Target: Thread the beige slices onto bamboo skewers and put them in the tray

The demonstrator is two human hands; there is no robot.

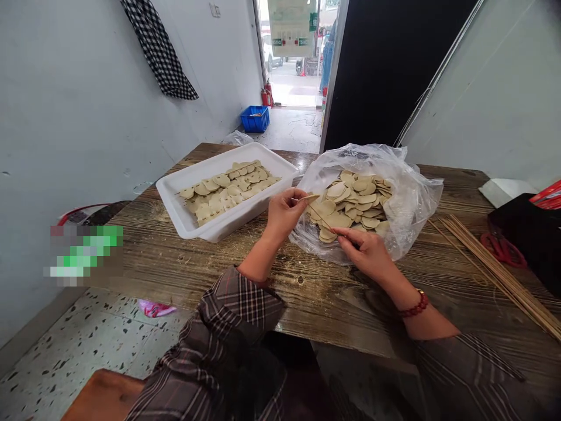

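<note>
My left hand (pixel 287 211) pinches a thin beige slice (pixel 311 198) by its edge, above the near left rim of the plastic bag. My right hand (pixel 362 248) grips a thin wooden skewer (pixel 323 220), whose far end reaches up to that slice. Many loose beige slices (pixel 366 199) fill the open clear bag (pixel 405 225) just beyond my hands. To the left, a white tray (pixel 193 232) holds rows of overlapping slices threaded on skewers (pixel 228 190).
Long bare skewers (pixel 495 263) lie on the wooden table (pixel 307 298) at the right, near red-handled scissors (pixel 504 248) and a black container (pixel 521 225). Past the table, a blue crate (pixel 255 119) and red fire extinguishers (pixel 266 95) stand near the doorway.
</note>
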